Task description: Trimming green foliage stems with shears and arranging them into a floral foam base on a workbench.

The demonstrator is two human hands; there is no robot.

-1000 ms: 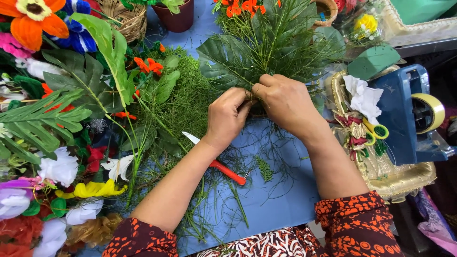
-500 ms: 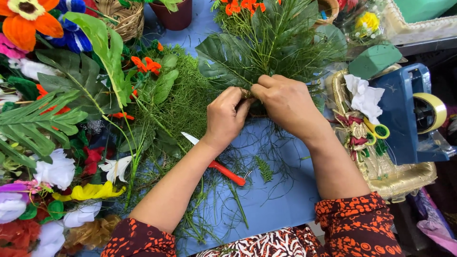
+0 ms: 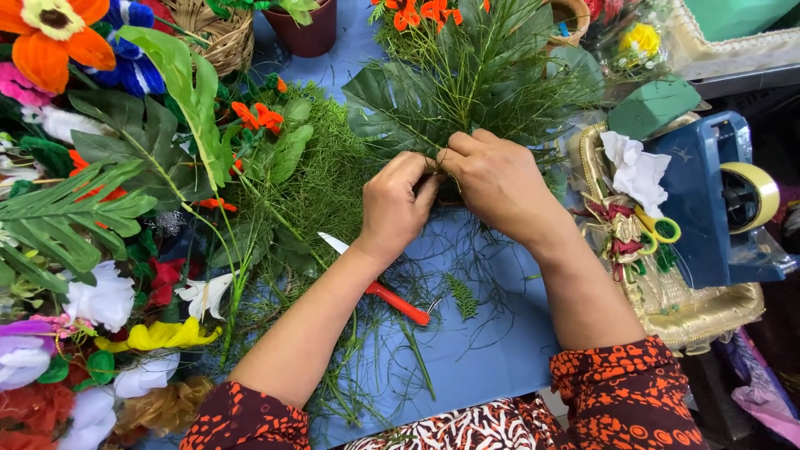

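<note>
already a bundle of dark green leaves and wispy fern sprigs lies gathered on the blue table cover. left hand and right hand pinch closed around its stems; binding looks unfinished, and the red-handled knife lies beneath the left wrist.

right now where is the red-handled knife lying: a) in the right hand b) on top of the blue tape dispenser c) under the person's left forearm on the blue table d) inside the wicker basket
c: the red-handled knife lies on the blue table, partly beneath the left forearm, while the left hand and right hand both grip green stems.
</note>
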